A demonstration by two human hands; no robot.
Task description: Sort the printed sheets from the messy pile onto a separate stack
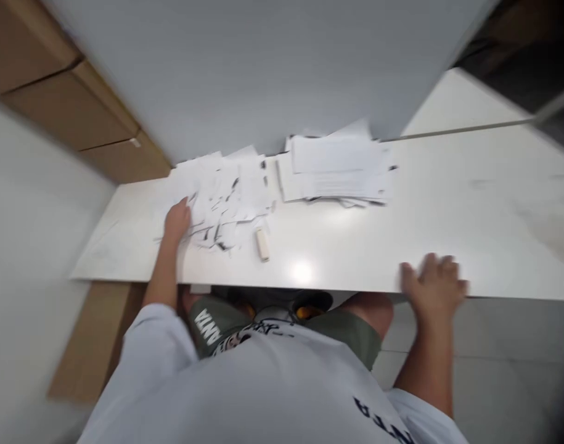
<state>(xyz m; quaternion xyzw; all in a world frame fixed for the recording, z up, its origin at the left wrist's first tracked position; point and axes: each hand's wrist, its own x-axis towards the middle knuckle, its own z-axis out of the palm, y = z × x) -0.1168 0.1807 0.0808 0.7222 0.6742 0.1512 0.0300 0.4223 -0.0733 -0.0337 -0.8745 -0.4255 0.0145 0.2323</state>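
My left hand (177, 220) is over the left edge of a spread of white papers (249, 191). Its fingers look curled together, and blur hides whatever may be in them. Dark marks or scraps are scattered over these sheets, too smeared to tell which. A small off-white block (262, 244), perhaps an eraser, lies just right of the papers' lower edge. Over on the other side, my right hand (433, 285) rests on the front edge of the white table (346, 253), fingers apart and holding nothing.
A loose stack of printed sheets (337, 169) lies against the grey panel (282, 74) behind the table. Brown cardboard boxes (73, 105) are stacked at the left, and another brown box (90, 339) sits below the table. Dark objects show blurred at upper right.
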